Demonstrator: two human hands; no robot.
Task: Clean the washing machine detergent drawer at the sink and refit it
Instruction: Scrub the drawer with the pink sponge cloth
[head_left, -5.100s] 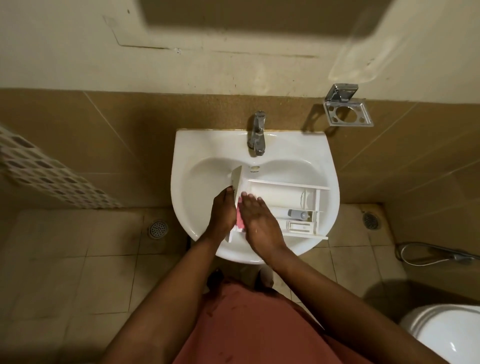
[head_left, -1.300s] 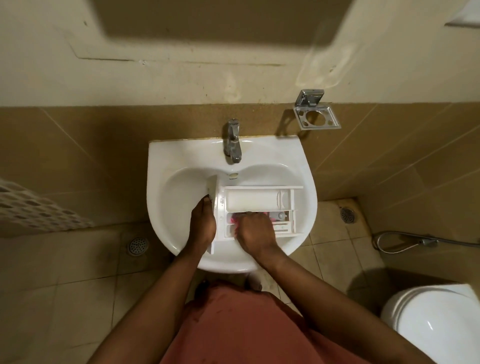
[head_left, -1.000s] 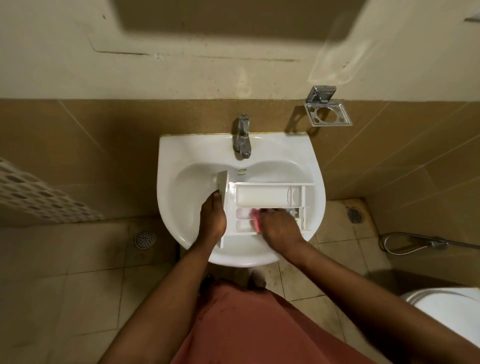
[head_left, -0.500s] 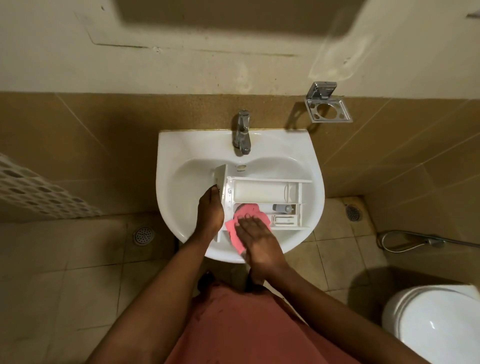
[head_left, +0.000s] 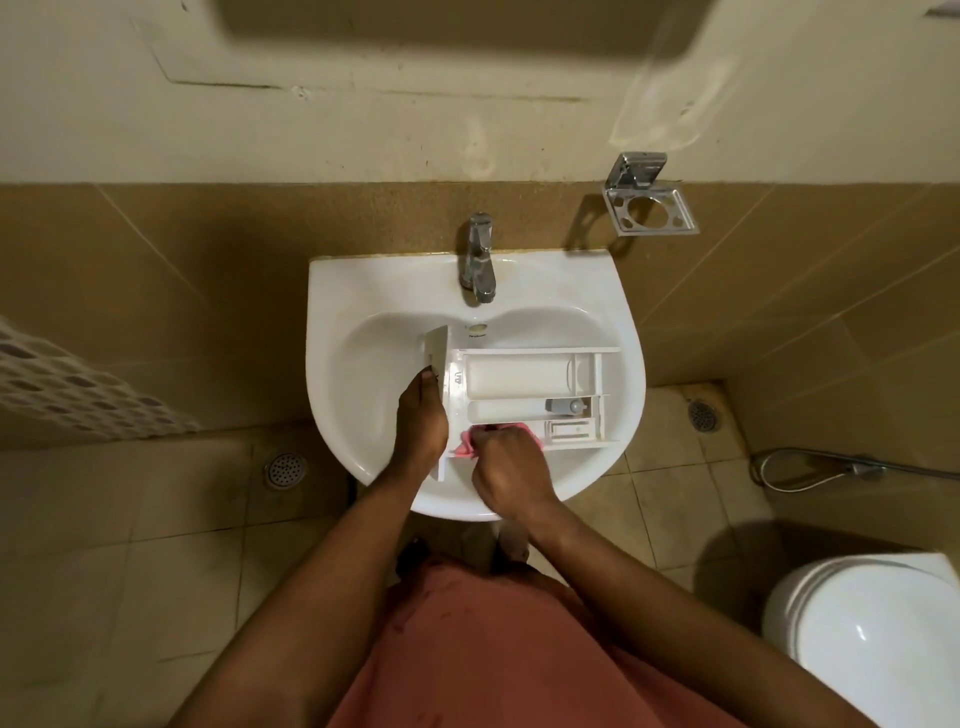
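Drawer (head_left: 524, 387) lies in the sink (head_left: 363, 312), long axis left–right. Your left hand (head_left: 421, 421) grips its front panel end. Your right hand (head_left: 511, 467), nearer the near compartment, bunches the pink cloth (head_left: 467, 444); uncleaned sections lie to its right.

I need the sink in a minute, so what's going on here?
A person stands at the sink, cleaning a white detergent drawer that lies across the basin. Their left hand holds the drawer's front end steady, while the right hand grips a pink cloth pressed into the near compartment. No water shows at the tap. The drawer is not yet refitted.
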